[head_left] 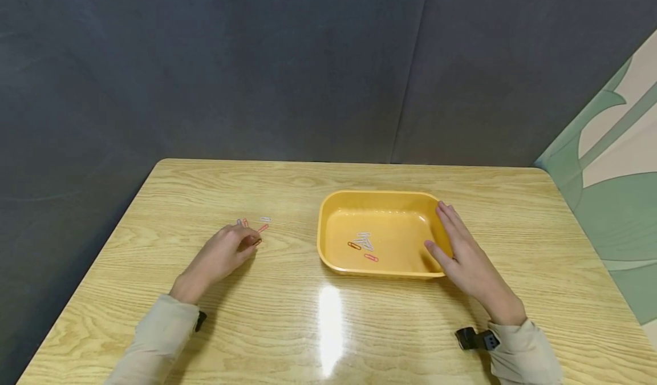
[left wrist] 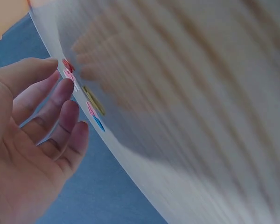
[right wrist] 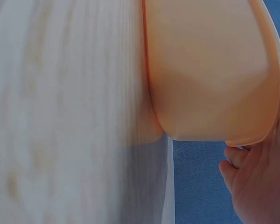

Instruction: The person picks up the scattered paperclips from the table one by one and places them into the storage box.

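Over a small group of paper clips at the table's left, my left hand [head_left: 226, 252] reaches down with thumb and forefinger apart. An orange paper clip [head_left: 258, 242] lies right at its fingertips. Close by are a pink paper clip [head_left: 263, 228], a white paper clip [head_left: 266, 219] and a blue paper clip [head_left: 239, 222]. In the left wrist view, a red paper clip [left wrist: 67, 65] shows just past the thumb tip. My right hand [head_left: 469, 265] rests at the right end of a yellow tray [head_left: 380, 272], fingers straight along the rim, thumb over the inside.
Inside the tray lie several white paper clips [head_left: 365, 239], an orange-brown clip [head_left: 354, 246] and a reddish clip [head_left: 371, 258]. The wooden table [head_left: 267, 316] ends at a dark fabric partition [head_left: 287, 77] behind. A green-and-beige patterned surface [head_left: 621, 191] stands at the right.
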A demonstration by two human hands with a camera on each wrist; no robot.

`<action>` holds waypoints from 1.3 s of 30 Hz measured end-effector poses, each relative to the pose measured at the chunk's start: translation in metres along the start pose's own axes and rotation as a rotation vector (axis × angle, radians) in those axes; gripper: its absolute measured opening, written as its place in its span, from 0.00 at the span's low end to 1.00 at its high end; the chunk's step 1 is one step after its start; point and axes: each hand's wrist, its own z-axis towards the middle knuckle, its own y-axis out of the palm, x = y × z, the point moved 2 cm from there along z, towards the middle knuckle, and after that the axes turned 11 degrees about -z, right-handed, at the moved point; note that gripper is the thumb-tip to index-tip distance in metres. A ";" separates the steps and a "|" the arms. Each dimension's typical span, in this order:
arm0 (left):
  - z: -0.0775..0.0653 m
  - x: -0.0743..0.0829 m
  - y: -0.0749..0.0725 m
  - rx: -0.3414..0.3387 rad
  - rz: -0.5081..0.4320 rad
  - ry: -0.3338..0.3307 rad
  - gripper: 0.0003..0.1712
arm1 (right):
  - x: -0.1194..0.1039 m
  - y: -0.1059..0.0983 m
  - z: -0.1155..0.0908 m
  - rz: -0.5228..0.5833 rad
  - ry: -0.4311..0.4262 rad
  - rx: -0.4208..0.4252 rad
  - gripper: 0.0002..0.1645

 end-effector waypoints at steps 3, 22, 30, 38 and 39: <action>0.000 -0.001 0.000 -0.017 -0.004 -0.016 0.11 | 0.000 0.000 0.000 0.002 -0.003 0.001 0.45; 0.003 0.004 0.002 -0.042 -0.010 -0.033 0.06 | 0.000 0.000 0.000 -0.008 0.016 -0.005 0.45; 0.004 0.004 0.002 -0.031 0.026 -0.052 0.03 | -0.001 -0.001 0.000 -0.006 0.001 -0.004 0.45; 0.006 0.002 0.003 -0.046 0.009 -0.064 0.03 | 0.000 0.000 0.000 -0.011 0.015 -0.009 0.45; 0.006 0.002 0.003 -0.047 0.005 -0.066 0.03 | 0.000 0.000 0.000 -0.010 0.012 -0.008 0.45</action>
